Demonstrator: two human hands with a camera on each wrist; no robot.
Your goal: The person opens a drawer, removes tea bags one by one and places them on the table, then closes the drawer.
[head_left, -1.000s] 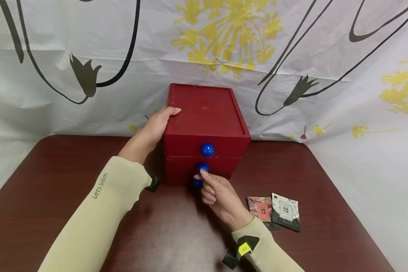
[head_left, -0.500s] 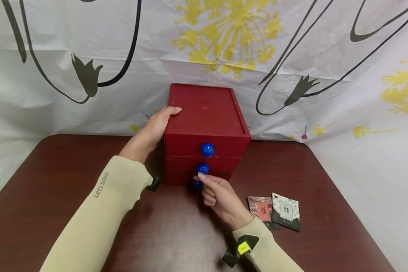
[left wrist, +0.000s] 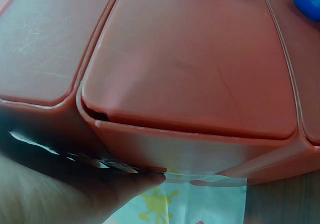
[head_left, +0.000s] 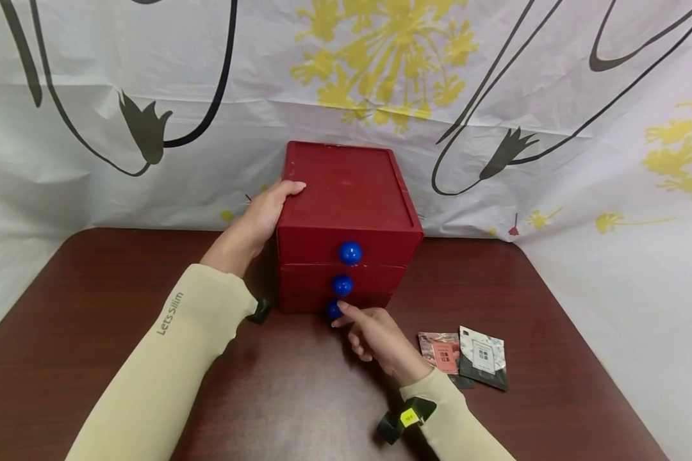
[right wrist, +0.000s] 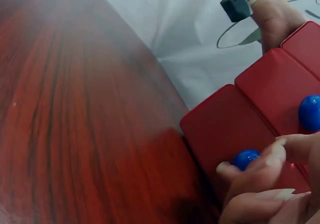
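A red drawer box (head_left: 346, 186) with blue ball knobs stands at the back of the table. My left hand (head_left: 259, 221) rests against its left side, the thumb lying straight over the top edge; the other fingers are hidden behind that side. In the left wrist view part of the left hand (left wrist: 115, 189) touches the box. Low at the front, my right hand (head_left: 377, 333) pinches the bottom knob (head_left: 333, 311) between thumb and forefinger. The right wrist view has fingertips on either side of this bottom knob (right wrist: 246, 159). All the drawers appear closed.
On the table (head_left: 288, 397), to the right of my right hand, lie a pink sachet (head_left: 441, 352) and a white-and-black sachet (head_left: 483, 358), side by side. A printed white cloth (head_left: 207, 128) hangs right behind the box.
My right hand has moved down from around the middle knob to the bottom knob, and its fingers have spread around it. The left hand and the box have stayed in place.
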